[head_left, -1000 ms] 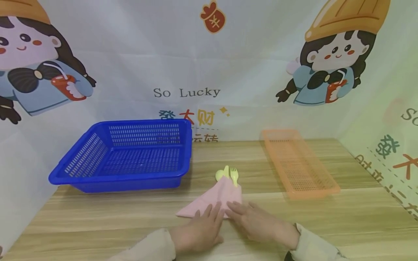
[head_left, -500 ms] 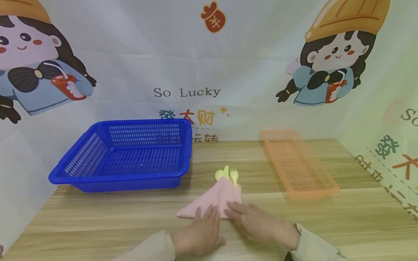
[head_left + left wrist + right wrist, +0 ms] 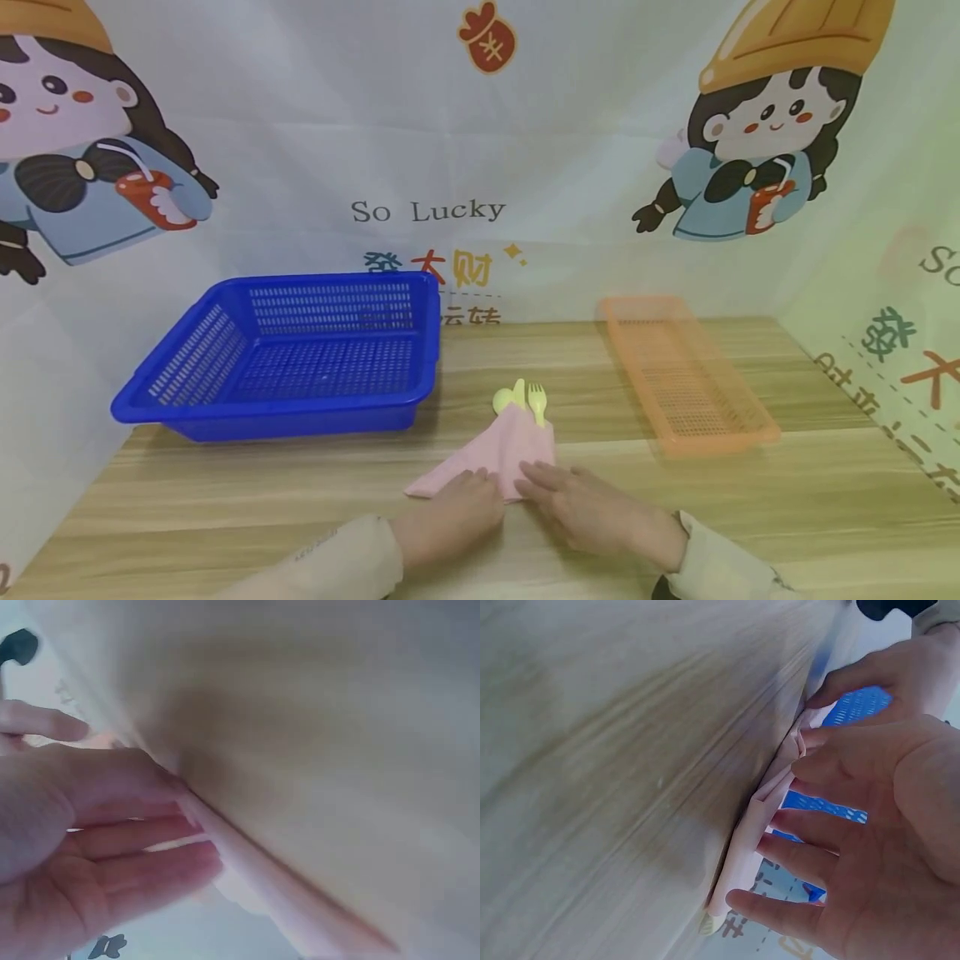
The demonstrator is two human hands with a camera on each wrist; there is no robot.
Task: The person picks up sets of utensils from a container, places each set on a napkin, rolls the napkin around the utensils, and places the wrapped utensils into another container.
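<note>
A folded pink napkin (image 3: 517, 442) lies on the wooden table, with the heads of a pale yellow spoon (image 3: 502, 401), knife (image 3: 519, 392) and fork (image 3: 537, 402) sticking out at its far end. At the near edge my left hand (image 3: 453, 517) pinches the napkin between thumb and fingers; the left wrist view shows that edge of the napkin (image 3: 255, 870) at the thumb tip. My right hand (image 3: 585, 508) rests its straight fingers (image 3: 799, 859) on the right part of the napkin. The cutlery handles are hidden inside the cloth.
At the back left stands a large blue plastic basket (image 3: 273, 410). A shallow orange basket (image 3: 720, 447) sits at the right. Behind the table (image 3: 225, 517) hangs a white cloth (image 3: 570, 167) printed with cartoon figures and lettering.
My left hand has gone from lying flat with spread fingers on the napkin to curling its fingers at the near edge. The right hand stays in place on the napkin.
</note>
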